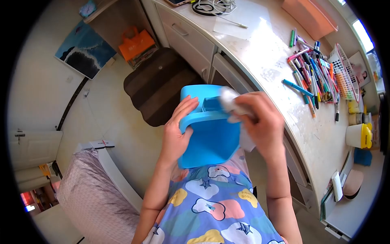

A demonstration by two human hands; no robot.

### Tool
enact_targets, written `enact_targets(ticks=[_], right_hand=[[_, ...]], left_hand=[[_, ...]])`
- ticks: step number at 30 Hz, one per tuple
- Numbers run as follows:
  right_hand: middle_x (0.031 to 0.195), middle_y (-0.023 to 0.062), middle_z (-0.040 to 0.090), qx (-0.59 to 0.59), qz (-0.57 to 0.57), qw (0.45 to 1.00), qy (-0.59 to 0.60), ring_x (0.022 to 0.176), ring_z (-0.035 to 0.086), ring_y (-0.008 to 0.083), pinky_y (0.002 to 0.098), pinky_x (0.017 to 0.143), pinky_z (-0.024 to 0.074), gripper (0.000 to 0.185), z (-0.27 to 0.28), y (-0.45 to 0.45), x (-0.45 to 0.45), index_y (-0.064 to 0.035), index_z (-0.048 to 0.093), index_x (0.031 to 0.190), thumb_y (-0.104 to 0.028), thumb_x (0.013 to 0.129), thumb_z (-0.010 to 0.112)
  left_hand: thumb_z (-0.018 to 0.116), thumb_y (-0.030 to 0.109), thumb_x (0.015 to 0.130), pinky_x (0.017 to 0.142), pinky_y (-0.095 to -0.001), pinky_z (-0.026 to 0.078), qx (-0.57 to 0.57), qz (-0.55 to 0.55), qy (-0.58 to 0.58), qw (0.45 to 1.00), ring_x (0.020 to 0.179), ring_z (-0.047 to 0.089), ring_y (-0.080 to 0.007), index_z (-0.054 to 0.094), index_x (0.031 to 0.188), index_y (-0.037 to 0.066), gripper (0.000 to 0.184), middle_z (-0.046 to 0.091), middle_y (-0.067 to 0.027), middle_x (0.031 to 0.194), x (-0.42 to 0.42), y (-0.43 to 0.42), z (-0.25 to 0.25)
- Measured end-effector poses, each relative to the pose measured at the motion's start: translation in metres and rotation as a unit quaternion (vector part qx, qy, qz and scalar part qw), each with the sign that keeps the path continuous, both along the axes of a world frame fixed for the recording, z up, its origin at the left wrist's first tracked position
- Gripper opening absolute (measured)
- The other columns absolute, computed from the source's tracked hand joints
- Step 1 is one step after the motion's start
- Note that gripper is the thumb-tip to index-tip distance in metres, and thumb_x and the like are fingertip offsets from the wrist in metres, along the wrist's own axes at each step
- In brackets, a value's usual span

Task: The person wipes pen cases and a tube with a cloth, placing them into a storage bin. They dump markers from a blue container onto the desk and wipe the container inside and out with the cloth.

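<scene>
Nearest me is my own clothing with its cloud-and-star print on purple-blue fabric (205,189); the hollow light-blue plastic container (211,142) sits at my lap, between my hands. My left hand (175,132) is clamped on its edge, thumb on the near side and fingers over the far side. My right hand (264,122) pinches a crumpled white wipe (228,97), slightly blurred, at the container's right upper corner; whether it is cloth or tissue I cannot tell.

I judge the step in hand to be wiping the container around its rim and the slot beside it. The next move calls for a steady left grip, and for my right fingers to press the wipe along the edge and into the corners without dropping it.

Beyond, to my right, a heap of coloured pens and markers (315,77) lies on the glossy white surface (264,53), beside a white perforated plastic basket (343,73). Farther off stands an orange bag (136,44).
</scene>
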State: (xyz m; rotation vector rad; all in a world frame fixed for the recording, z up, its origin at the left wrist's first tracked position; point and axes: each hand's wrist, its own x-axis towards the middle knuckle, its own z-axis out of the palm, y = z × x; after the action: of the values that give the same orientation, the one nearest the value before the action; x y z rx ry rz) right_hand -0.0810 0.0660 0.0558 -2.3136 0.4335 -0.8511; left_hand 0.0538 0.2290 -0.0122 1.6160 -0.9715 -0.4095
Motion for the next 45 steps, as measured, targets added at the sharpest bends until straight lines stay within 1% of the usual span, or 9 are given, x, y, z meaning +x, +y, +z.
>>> enact_targets(ticks=[2,7,15,21,28,34,38,41,45], right_hand=[[0.086,0.0078,0.061,-0.015,0.083,0.996,0.038,0.077,0.062,0.0286,0.0393,0.067,0.0522,0.022,-0.012,0.008,0.016,-0.0057,0.064,0.093,-0.001,0.072,0.07],[0.09,0.0022,0.061,-0.207,0.083,0.954,0.202,0.087,0.056,0.0208,0.0332,0.075,0.0471,0.016,0.004,0.003,0.019,-0.0075,0.067,0.093,-0.011,0.078,0.068],[0.092,-0.0005,0.055,-0.188,0.117,0.953,0.206,0.089,0.05,0.0187,0.0332,0.075,0.0374,0.027,0.0,0.011,0.016,-0.0139,0.068,0.109,-0.027,0.085,0.065],[0.093,-0.0013,0.058,-0.18,0.083,0.953,0.23,0.088,0.051,0.018,0.032,0.076,0.0387,0.024,-0.001,0.004,0.004,-0.0167,0.069,0.108,-0.022,0.085,0.064],[0.09,0.0058,0.058,-0.115,0.014,0.954,0.277,0.089,0.057,0.0252,0.0372,0.076,0.0479,0.022,0.019,-0.008,-0.027,-0.0083,0.068,0.1,-0.006,0.079,0.064],[0.087,0.009,0.056,-0.098,-0.002,0.984,0.152,0.084,0.059,0.0275,0.0383,0.07,0.0495,0.022,0.034,0.028,-0.026,-0.004,0.064,0.095,0.001,0.073,0.066],[0.118,0.012,0.056,-0.065,0.13,0.983,0.109,0.091,0.061,0.0267,0.0357,0.071,0.0526,0.029,-0.008,0.05,0.002,-0.004,0.06,0.097,-0.002,0.07,0.071],[0.116,0.0127,0.059,-0.062,0.163,0.982,0.074,0.085,0.062,0.0263,0.0343,0.067,0.0529,0.028,-0.018,0.05,0.002,-0.0043,0.059,0.095,-0.002,0.07,0.073],[0.093,0.0126,0.067,-0.057,-0.044,0.997,-0.012,0.075,0.066,0.0252,0.0322,0.062,0.0534,0.024,-0.012,0.03,-0.014,-0.0031,0.065,0.088,0.001,0.068,0.077]], left_hand=[[0.045,-0.016,0.068,0.112,-0.039,0.032,0.004,0.001,0.008,1.0,0.135,0.042,-0.0278,0.059,0.125,0.002,0.061,0.055,-0.0105,0.134,-0.002,-0.001,-0.001],[0.044,-0.015,0.066,0.112,-0.0393,0.032,-0.003,0.006,-0.002,1.0,0.135,0.043,-0.0289,0.06,0.124,0.001,0.062,0.057,-0.0117,0.133,-0.005,-0.001,-0.004],[0.047,-0.016,0.068,0.111,-0.0408,0.034,-0.02,-0.004,-0.022,1.0,0.133,0.044,-0.0296,0.058,0.123,0.001,0.059,0.056,-0.0117,0.133,0.0,0.003,-0.009],[0.046,-0.015,0.067,0.112,-0.0417,0.033,-0.029,-0.002,-0.028,0.999,0.134,0.043,-0.0302,0.059,0.122,0.0,0.059,0.056,-0.0119,0.133,-0.003,0.005,-0.011],[0.045,-0.015,0.066,0.112,-0.0422,0.033,-0.02,0.002,-0.038,0.999,0.134,0.043,-0.0307,0.059,0.122,0.0,0.06,0.056,-0.0123,0.132,-0.004,0.01,-0.009],[0.047,-0.018,0.067,0.111,-0.0416,0.035,-0.014,0.028,-0.055,0.998,0.133,0.045,-0.0308,0.059,0.123,0.001,0.06,0.057,-0.012,0.131,-0.011,0.012,-0.01],[0.05,-0.019,0.066,0.11,-0.0419,0.035,-0.032,0.029,-0.071,0.997,0.132,0.045,-0.0313,0.059,0.124,0.001,0.062,0.057,-0.0121,0.131,-0.014,0.006,-0.016],[0.05,-0.02,0.065,0.11,-0.0423,0.035,-0.035,0.036,-0.073,0.996,0.132,0.045,-0.0314,0.059,0.123,0.001,0.062,0.057,-0.012,0.131,-0.009,0.009,-0.017],[0.049,-0.02,0.065,0.11,-0.0426,0.035,-0.041,0.037,-0.049,0.997,0.132,0.045,-0.0315,0.059,0.123,0.001,0.062,0.057,-0.0119,0.131,-0.004,0.014,-0.017]])
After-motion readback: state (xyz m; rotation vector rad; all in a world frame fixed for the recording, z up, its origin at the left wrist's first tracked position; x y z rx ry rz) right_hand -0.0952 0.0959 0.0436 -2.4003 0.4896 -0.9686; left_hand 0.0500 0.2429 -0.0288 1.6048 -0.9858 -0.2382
